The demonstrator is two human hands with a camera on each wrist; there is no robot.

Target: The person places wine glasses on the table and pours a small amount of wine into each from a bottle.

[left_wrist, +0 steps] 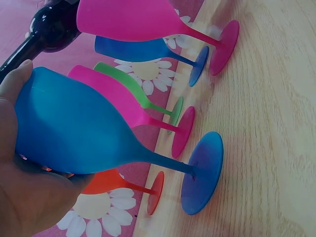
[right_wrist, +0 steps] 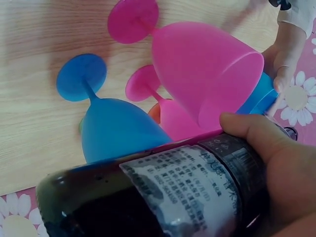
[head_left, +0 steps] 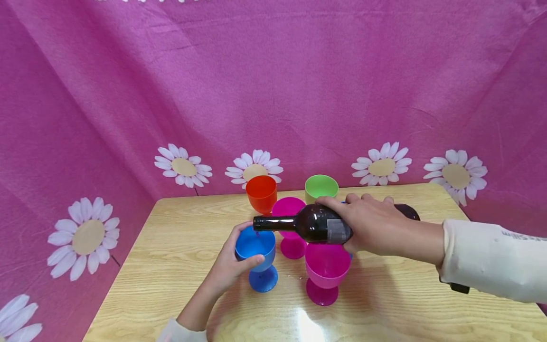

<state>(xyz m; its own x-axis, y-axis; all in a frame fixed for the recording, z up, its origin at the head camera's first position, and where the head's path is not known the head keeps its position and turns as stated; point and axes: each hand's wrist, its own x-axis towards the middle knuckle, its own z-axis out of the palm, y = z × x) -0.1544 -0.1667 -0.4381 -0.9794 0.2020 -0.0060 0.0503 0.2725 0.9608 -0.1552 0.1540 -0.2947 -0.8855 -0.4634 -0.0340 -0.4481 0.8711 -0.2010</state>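
Note:
My left hand (head_left: 227, 267) grips the bowl of a blue plastic wine goblet (left_wrist: 74, 123), whose foot is on the wooden table. In my right hand (head_left: 378, 225) is a dark glass wine bottle (head_left: 312, 223), lying nearly level with its neck pointing left. The bottle's mouth is just above the rim of that goblet, and a small dark streak shows below it. A printed label (right_wrist: 182, 182) covers part of the bottle's side. Beneath the bottle stands a pink goblet (head_left: 326, 266), with another pink goblet (head_left: 292, 248) behind. The goblet's contents are hard to make out.
Toward the back of the table (head_left: 192, 237) stand an orange-red goblet (head_left: 261, 194) and a green goblet (head_left: 321, 185). A second blue goblet (right_wrist: 118, 128) is mostly hidden by my right hand in the head view. Pink cloth (head_left: 273, 95) with daisies hangs behind.

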